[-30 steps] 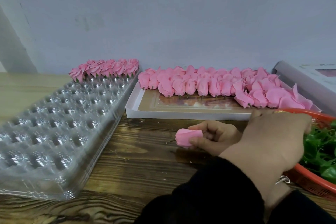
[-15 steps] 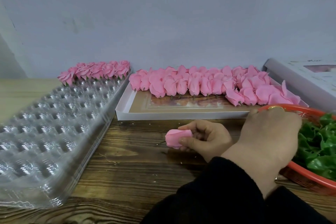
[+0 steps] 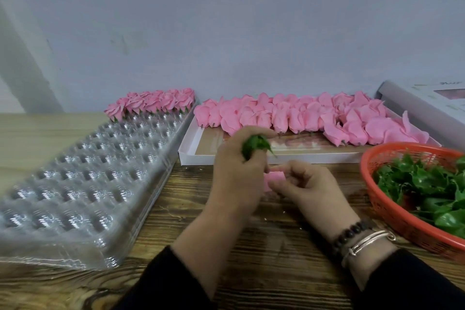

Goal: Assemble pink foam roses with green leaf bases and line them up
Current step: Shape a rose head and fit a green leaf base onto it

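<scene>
1. Left hand (image 3: 236,178) near the middle of the view, grip clamped on a green leaf base (image 3: 254,145), pinched at the fingertips and sticking out toward 12 o'clock.
2. Right hand (image 3: 312,186) just at 3 o'clock of the left hand, grip closed on a pink rose (image 3: 274,178), with thumb and fingers curled round it.
3. Rose low over the tabletop (image 3: 251,246), between the two hands and partly hidden by the left one; leaf base at 11 o'clock of it, not yet joined to it as far as can be seen.
4. Dark bead bracelet and silver bangles (image 3: 364,239) on the right wrist; dark sleeves on both arms.
5. At 9 o'clock of the hands, a clear plastic tray (image 3: 75,184) with rows of round pockets, blurred in this view.
6. At the tray's far end, toward 11 o'clock, finished roses (image 3: 153,103) standing in a line with green showing under them.
7. At 12 o'clock, a shallow white box (image 3: 193,156) with loose rose heads (image 3: 302,118) crowded along its far side.
8. At 3 o'clock, an orange basket (image 3: 392,211) full of green leaves (image 3: 427,184), near the right forearm but not touching it.
9. At 1 o'clock, behind the basket, a pale carton (image 3: 415,100) against the wall.
</scene>
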